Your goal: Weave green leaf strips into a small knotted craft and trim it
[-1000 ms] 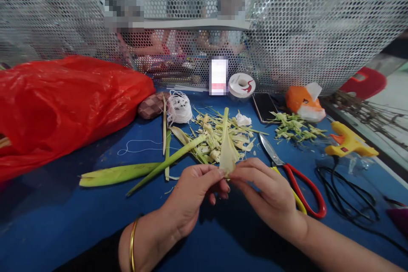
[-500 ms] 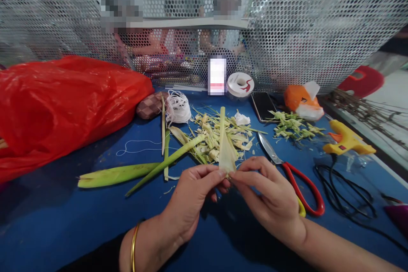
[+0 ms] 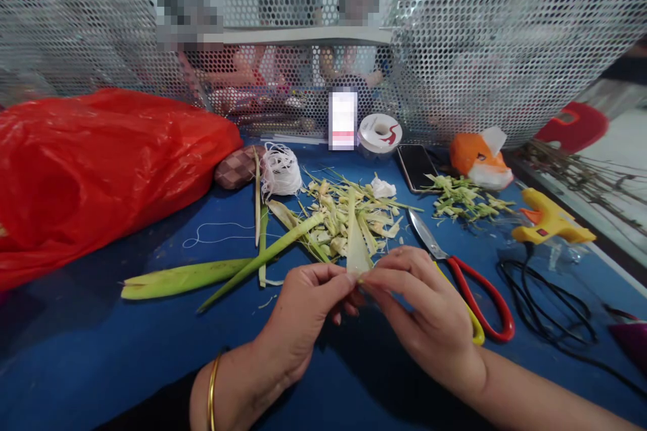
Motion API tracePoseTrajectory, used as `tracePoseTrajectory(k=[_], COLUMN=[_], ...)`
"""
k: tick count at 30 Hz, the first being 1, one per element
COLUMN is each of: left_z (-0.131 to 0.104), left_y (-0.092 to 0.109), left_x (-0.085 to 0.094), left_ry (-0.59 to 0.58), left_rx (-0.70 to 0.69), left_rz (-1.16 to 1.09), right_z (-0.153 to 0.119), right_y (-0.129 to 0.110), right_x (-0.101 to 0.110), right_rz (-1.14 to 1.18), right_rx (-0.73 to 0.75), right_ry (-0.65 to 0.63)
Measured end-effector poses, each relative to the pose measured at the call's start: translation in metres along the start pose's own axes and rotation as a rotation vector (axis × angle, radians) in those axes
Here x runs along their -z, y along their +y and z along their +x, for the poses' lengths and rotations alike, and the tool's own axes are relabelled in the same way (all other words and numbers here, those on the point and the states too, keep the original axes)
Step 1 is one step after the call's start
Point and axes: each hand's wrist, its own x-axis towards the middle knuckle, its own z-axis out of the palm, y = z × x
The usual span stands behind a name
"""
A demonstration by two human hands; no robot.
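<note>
A pale green, pointed leaf piece (image 3: 356,248) stands up between my two hands, above the blue table. Its lower end is pinched by my left hand (image 3: 308,313), thumb on top and fingers curled beneath. The fingertips of my right hand (image 3: 424,313) close on the same lower end from the other side. Behind the piece lies a heap of leaf scraps (image 3: 331,212). Long green stalks (image 3: 273,247) lie to the left of my hands. Scissors (image 3: 468,283) with red and yellow handles rest partly behind my right hand.
On the left is a red plastic bag (image 3: 111,175). White string (image 3: 281,170), a ribbon spool (image 3: 380,133) and a phone (image 3: 417,168) lie at the back. A yellow glue gun (image 3: 550,217) with a black cable is on the right. People sit behind the perforated screen (image 3: 455,67).
The upper tip of the leaf piece has dropped slightly and tilted away. My hands keep their grip and have barely moved.
</note>
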Motion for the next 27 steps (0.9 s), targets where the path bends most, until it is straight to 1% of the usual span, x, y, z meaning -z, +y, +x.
tracePoseTrajectory(k=[3,7,9,13,18,21,24,26,27], left_z=[0.000,-0.001,-0.001,0.000,0.001,-0.001,-0.002,-0.002,-0.001], left_y=[0.001,0.000,-0.001,-0.005,-0.004,-0.002,0.000,0.000,-0.001], left_x=[-0.001,-0.004,-0.005,-0.004,-0.002,-0.002,-0.002,-0.003,-0.003], left_ry=[0.001,0.014,0.016,0.038,0.046,0.021,0.004,0.024,0.041], left_rx=[0.005,-0.009,-0.038,-0.107,-0.139,-0.192,-0.218,-0.201,-0.182], left_rz=[-0.024,-0.080,-0.079,-0.027,0.046,0.099,0.139,0.164,0.168], right_z=[0.001,0.000,-0.001,-0.003,-0.003,0.000,0.002,0.001,0.000], right_y=[0.002,0.004,0.003,-0.001,-0.006,-0.008,-0.008,-0.007,-0.006], right_x=[0.001,0.000,-0.001,-0.006,-0.009,-0.008,-0.008,-0.008,-0.008], right_rz=[-0.051,-0.047,-0.008,0.148,0.400,0.474,0.456,0.404,0.371], right_rx=[0.058,0.043,-0.045,-0.319,-0.533,-0.599,-0.642,-0.621,-0.583], right_ry=[-0.001,0.009,0.012,0.023,0.002,0.019,0.039,0.039,0.031])
